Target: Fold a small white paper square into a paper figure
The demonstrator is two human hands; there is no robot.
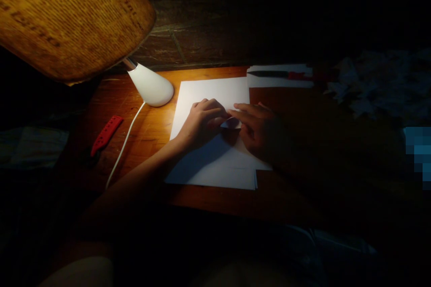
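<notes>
I'm seeing left hand (pixel 207 119) and right hand (pixel 255 128) pinching paper (pixel 232 123), likely steadying it, above sheets (pixel 208 175) near table (pixel 151 125) front edge.

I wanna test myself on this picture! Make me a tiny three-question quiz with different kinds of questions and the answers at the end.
1. True or false: the left hand is farther from the lamp base than the right hand is.

2. Pick one. The lamp's cord is:
a) red
b) white
c) black

3. Fill in the blank: at the fingertips, between the two hands, is a small piece of white ____.

Key:
1. False; the left hand is nearer.
2. b
3. paper
</notes>
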